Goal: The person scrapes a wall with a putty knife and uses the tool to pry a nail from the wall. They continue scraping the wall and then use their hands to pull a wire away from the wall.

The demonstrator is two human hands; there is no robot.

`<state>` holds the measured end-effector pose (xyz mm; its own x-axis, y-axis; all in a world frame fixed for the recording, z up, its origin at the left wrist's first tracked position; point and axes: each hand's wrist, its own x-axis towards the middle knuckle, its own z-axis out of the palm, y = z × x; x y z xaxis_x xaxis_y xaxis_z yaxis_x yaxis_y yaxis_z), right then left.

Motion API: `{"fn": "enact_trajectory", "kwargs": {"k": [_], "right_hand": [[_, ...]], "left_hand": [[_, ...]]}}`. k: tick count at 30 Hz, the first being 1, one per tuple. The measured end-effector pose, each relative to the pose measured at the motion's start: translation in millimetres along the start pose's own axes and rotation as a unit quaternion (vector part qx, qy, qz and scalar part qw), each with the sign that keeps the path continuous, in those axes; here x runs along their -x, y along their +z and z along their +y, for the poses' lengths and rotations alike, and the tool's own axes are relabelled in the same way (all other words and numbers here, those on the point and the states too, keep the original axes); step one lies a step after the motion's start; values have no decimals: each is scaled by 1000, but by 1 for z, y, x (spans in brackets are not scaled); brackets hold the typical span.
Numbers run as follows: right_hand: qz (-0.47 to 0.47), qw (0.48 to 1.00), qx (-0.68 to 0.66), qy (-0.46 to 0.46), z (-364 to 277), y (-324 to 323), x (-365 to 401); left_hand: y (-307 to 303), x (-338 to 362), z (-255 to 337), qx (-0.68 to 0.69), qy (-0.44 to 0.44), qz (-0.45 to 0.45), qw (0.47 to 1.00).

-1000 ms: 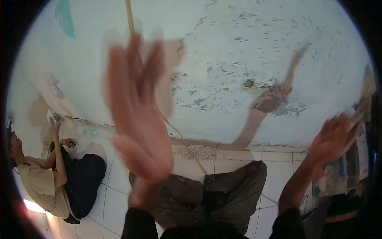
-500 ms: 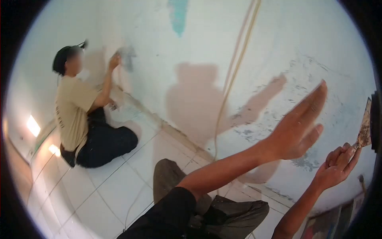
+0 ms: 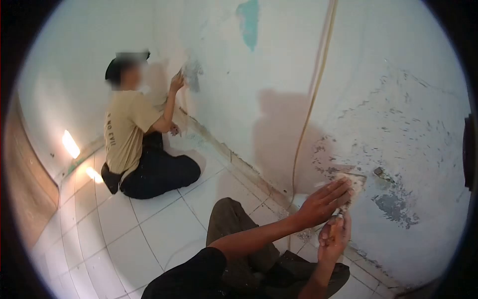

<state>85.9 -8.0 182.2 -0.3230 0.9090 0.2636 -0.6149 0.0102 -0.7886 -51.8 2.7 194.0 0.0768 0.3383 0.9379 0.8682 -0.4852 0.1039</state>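
My right hand [image 3: 334, 236] is wrapped round the orange-brown handle of a scraper, whose wide, pale-smeared blade [image 3: 354, 182] points up against the lower wall. Flat on that blade rests my left hand [image 3: 326, 203], its fingers stretched out towards the upper right. Around the blade the white wall [image 3: 358, 124] shows dark chips and scratches. A grey bare patch [image 3: 393, 207] lies to the right of the scraper, with a small loose-looking flake [image 3: 383, 174] above it.
At the left a co-worker [image 3: 127, 129] in a beige shirt sits on the tiled floor [image 3: 134, 244], one hand raised to a grey wall patch [image 3: 193, 74]. A yellowish hose [image 3: 313, 99] hangs down the wall. A brown panel [image 3: 32, 189] stands at the far left.
The view has shifted right-to-left across the room, so the co-worker appears further right. My right hand brought the scraper left and down to the wall; my left hand came down onto its blade.
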Motion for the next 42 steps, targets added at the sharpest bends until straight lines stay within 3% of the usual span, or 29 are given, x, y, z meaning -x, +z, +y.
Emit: {"fn": "enact_trajectory", "kwargs": {"k": [2,7,9,16,19,24,27,31,33,42], "right_hand": [[-67,993,-59,83,4,8,-4],[-97,980,-142,101,5,3,-21],[-137,969,-165,125,9,5,-26],[-93,974,-168,118,8,28,-38],[-145,965,-169,138,9,27,-41],[-71,994,-4,86,9,53,-61],[-74,995,20,66,11,57,-64],[-72,995,2,70,20,56,-66],[-46,990,-71,109,21,59,-70],[-41,995,-20,86,19,67,-72]], "left_hand": [[4,0,-9,24,-24,-22,999],[2,-8,-25,31,46,-49,997],[3,-11,-33,-1,34,-50,998],[-4,-36,-42,-78,60,-40,994],[-1,-29,-45,-101,60,-3,993],[-6,-50,-58,-85,56,7,995],[-5,-49,-64,-108,71,1,992],[-6,-48,-68,-119,67,14,991],[-9,-52,-69,-119,61,-1,991],[-9,-49,-75,-98,28,14,995]]}}
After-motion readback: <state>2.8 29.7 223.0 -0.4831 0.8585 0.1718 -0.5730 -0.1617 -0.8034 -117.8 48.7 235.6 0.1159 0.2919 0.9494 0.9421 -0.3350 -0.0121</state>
